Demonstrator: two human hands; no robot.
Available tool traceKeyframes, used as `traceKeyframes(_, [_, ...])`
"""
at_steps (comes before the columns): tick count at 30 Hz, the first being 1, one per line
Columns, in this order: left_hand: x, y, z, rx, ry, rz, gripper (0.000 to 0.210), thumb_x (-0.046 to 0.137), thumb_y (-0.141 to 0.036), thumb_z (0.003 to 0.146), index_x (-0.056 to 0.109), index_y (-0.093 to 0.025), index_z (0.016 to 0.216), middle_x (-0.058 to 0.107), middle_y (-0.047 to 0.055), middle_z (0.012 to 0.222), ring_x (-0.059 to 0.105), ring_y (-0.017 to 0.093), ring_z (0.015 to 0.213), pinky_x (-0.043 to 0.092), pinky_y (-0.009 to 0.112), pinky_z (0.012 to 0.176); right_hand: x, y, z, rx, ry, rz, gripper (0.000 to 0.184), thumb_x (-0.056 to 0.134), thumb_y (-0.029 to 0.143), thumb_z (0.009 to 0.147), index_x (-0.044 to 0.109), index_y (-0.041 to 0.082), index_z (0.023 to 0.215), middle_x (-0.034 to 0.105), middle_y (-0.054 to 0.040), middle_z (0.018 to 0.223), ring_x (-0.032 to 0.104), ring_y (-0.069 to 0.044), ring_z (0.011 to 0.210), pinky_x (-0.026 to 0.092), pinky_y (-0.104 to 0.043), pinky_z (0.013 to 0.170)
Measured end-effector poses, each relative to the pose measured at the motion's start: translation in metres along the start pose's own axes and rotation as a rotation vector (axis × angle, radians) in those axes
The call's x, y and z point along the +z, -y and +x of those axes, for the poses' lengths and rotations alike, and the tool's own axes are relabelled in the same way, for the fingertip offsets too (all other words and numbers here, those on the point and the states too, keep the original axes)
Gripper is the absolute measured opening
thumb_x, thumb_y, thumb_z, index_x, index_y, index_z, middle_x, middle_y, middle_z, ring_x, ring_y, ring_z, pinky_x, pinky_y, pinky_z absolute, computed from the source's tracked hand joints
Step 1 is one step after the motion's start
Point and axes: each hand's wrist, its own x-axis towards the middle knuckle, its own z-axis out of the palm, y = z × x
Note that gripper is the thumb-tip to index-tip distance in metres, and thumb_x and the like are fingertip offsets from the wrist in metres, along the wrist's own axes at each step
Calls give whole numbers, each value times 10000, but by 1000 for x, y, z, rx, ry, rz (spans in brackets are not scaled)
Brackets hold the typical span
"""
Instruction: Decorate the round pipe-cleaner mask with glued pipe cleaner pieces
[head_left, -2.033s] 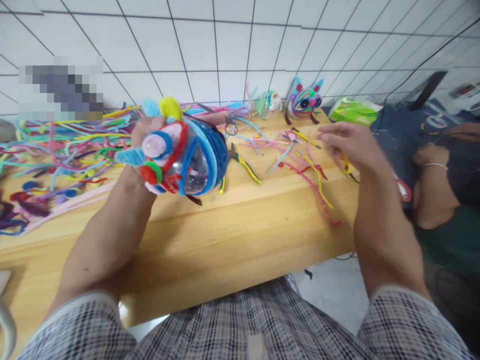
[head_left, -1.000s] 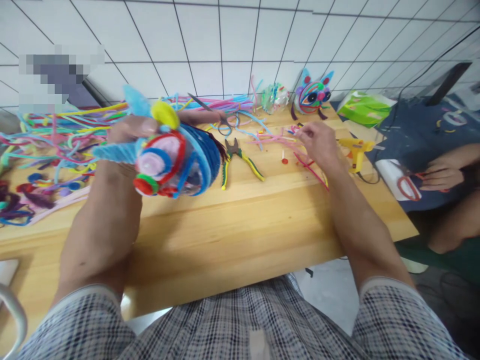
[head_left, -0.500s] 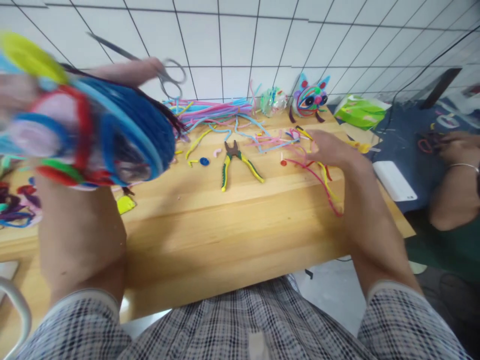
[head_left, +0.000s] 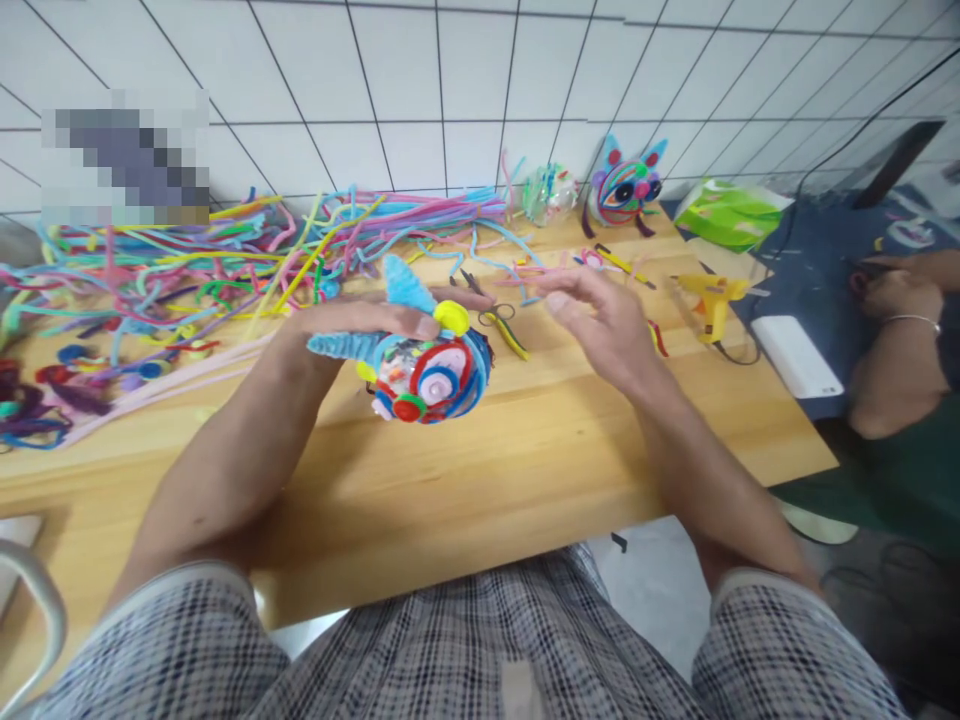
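My left hand (head_left: 390,322) is closed around an animal-head ball (head_left: 442,375) covered in pipe cleaners, with light blue ears, a ringed white eye and a red and green nose. Scissors (head_left: 496,314) stick out past its fingertips and appear to be held in the same hand. Right of the ball, my right hand (head_left: 600,325) hovers over the table with its fingers loosely extended; nothing shows in it. Pink pipe cleaners (head_left: 531,272) lie just beyond those fingertips. Yellow and green pliers (head_left: 511,340) are mostly hidden behind the ball and left hand.
Pipe cleaners (head_left: 427,212) are heaped along the tiled wall. A finished animal-head ball (head_left: 626,195) and a clear ball (head_left: 551,195) stand at the back. Rightward are a yellow glue gun (head_left: 712,300), a green packet (head_left: 731,213), a white power bank (head_left: 799,355) and another person's arm (head_left: 896,345).
My left hand has brought the ball and scissors down and right, from close to the camera to over the table's middle. My right hand has drawn left and away from the pipe cleaners, uncovering the glue gun.
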Motion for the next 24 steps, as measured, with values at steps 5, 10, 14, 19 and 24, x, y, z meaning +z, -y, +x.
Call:
traceKeyframes(5, [10, 8, 19, 20, 161, -52, 685, 965, -561, 850, 903, -252, 1458, 956, 93, 1403, 847, 386, 1408, 684, 444, 1202, 38, -9, 3, 128, 244, 123, 523, 801, 584, 1121, 818, 312, 1567, 924, -91, 1480, 866, -353, 1370, 694, -552, 1194])
traceKeyframes(10, [17, 14, 30, 62, 152, -63, 747, 1015, -605, 801, 909, -239, 1443, 960, 128, 1387, 861, 414, 1361, 702, 495, 1174, 58, -22, 11, 192, 326, 291, 290, 769, 467, 1065, 833, 299, 1293, 923, -65, 1396, 839, -328, 1347, 686, -516, 1197])
traceKeyframes(14, [10, 13, 21, 29, 87, -106, 679, 983, -581, 823, 920, -232, 1402, 976, 100, 1307, 876, 365, 1273, 707, 457, 1128, 53, -39, 22, 269, 183, 313, 193, 741, 392, 980, 826, 283, 1115, 899, -46, 1141, 821, -275, 1104, 680, -440, 1039])
traceKeyframes(19, [-24, 6, -2, -45, 4, -119, 788, 993, -450, 784, 858, -226, 1527, 986, 53, 1273, 895, 328, 1185, 710, 372, 1015, 44, -61, 33, 398, 63, 29, 57, 712, 276, 925, 757, 264, 894, 760, -7, 838, 711, -233, 845, 566, -375, 857])
traceKeyframes(24, [-42, 5, -16, 7, -211, -77, 804, 1054, -441, 737, 852, -263, 1495, 944, 48, 1406, 863, 260, 1037, 668, 309, 831, 63, -54, 26, 396, 164, -457, 155, 852, 380, 1029, 862, 257, 1122, 912, -95, 1097, 823, -333, 1070, 572, -413, 945])
